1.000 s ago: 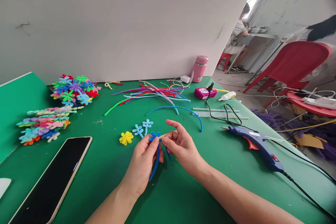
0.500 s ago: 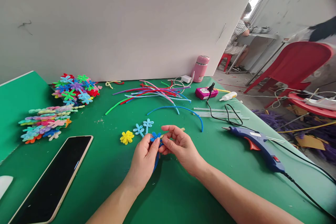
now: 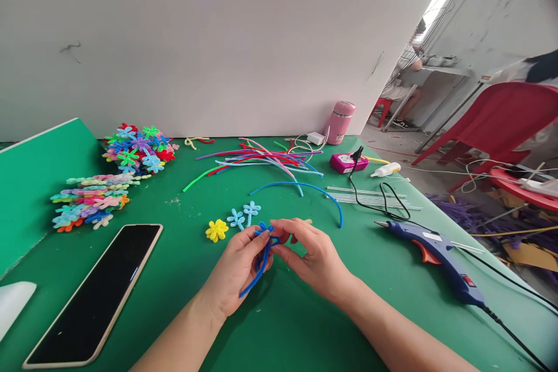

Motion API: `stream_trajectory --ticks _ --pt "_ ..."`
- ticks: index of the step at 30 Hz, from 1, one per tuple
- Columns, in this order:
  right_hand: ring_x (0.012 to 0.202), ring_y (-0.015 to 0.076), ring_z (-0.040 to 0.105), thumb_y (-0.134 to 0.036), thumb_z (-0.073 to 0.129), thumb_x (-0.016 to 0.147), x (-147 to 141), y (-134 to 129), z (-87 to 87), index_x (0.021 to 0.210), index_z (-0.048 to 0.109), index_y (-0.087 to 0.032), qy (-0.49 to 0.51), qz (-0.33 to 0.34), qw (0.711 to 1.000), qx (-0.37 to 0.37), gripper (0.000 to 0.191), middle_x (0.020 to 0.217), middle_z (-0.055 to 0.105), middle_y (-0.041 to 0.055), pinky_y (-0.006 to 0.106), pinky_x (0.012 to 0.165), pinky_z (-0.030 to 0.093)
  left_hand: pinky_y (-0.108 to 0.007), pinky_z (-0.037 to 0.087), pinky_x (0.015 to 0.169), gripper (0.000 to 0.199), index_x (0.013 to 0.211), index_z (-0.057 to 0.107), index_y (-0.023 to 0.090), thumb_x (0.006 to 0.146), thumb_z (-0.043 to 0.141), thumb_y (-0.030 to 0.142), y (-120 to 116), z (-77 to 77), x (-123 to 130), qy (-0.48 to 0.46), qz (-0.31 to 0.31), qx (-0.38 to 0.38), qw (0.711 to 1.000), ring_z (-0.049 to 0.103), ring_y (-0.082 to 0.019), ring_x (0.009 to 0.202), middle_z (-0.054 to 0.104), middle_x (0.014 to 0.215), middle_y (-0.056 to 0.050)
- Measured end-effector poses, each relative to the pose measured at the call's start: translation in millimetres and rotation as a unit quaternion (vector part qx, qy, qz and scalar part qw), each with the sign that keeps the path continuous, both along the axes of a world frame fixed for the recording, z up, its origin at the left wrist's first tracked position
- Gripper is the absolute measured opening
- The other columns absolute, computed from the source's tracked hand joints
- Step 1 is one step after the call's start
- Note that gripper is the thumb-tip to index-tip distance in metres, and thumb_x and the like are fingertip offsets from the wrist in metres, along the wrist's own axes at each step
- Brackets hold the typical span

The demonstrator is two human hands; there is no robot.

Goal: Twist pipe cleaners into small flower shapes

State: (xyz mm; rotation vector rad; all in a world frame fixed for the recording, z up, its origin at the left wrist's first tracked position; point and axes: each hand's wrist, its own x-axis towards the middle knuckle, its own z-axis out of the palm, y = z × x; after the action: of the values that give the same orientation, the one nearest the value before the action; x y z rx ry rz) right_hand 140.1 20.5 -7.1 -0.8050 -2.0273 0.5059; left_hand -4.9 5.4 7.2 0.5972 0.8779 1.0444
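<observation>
A dark blue pipe-cleaner flower (image 3: 264, 229) is pinched in my left hand (image 3: 235, 264), with its long blue tail hanging down over the palm. My right hand (image 3: 314, 253) touches the flower's right side, its thumb and fingers closed round a blue strand there. Just beyond my hands lie two light blue flowers with stems (image 3: 251, 209) and a yellow flower (image 3: 217, 231). A loose blue pipe cleaner (image 3: 300, 184) curves on the green table (image 3: 305, 337) behind them. The tip of a pale strip shows behind my right hand.
Left are a phone (image 3: 96, 296) and a pile of colourful flowers (image 3: 139, 148). Loose pipe cleaners (image 3: 265, 160) lie at the back. Right are a glue gun (image 3: 440, 256) with a black cord, clear sticks (image 3: 370, 196) and a pink bottle (image 3: 340, 122). A person sits in the background.
The blue tail now hangs in front of my left palm. My right hand has closed in on the flower, its fingers less raised. The whole view has shifted slightly.
</observation>
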Motion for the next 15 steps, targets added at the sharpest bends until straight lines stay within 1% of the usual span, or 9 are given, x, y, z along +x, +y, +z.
stream_trajectory --ticks 5,10,15 --pt "0.072 0.0126 0.058 -0.015 0.054 0.080 -0.4 2.5 0.3 0.108 0.049 -0.022 -0.008 -0.005 0.998 0.054 0.029 0.083 0.063 0.0031 0.024 0.064 0.047 -0.017 0.038 0.053 0.016 0.079 0.063 0.016 0.069 0.065 0.029 -0.2 -4.2 -0.9 0.027 0.002 0.021 0.999 0.046 -0.007 0.058 0.057 0.068 0.001" --pt "0.071 0.0141 0.060 -0.017 0.052 0.081 -0.6 1.1 1.8 0.106 0.050 -0.023 -0.010 -0.020 0.999 0.046 0.026 0.082 0.065 0.0033 0.026 0.064 0.048 -0.018 0.030 0.048 0.018 0.073 0.061 0.017 0.071 0.062 0.035 -1.0 -5.1 -0.4 0.070 0.006 0.070 0.995 0.039 -0.006 0.051 0.048 0.058 0.005" --pt "0.070 0.0152 0.060 -0.018 0.052 0.080 -1.0 -0.2 1.4 0.103 0.052 -0.023 -0.012 -0.036 0.998 0.047 0.023 0.079 0.065 0.0032 0.028 0.063 0.047 -0.020 0.028 0.048 0.022 0.068 0.057 0.017 0.073 0.059 0.039 -1.7 -6.1 -1.3 0.107 -0.007 0.106 0.989 0.034 -0.007 0.051 0.040 0.055 0.005"
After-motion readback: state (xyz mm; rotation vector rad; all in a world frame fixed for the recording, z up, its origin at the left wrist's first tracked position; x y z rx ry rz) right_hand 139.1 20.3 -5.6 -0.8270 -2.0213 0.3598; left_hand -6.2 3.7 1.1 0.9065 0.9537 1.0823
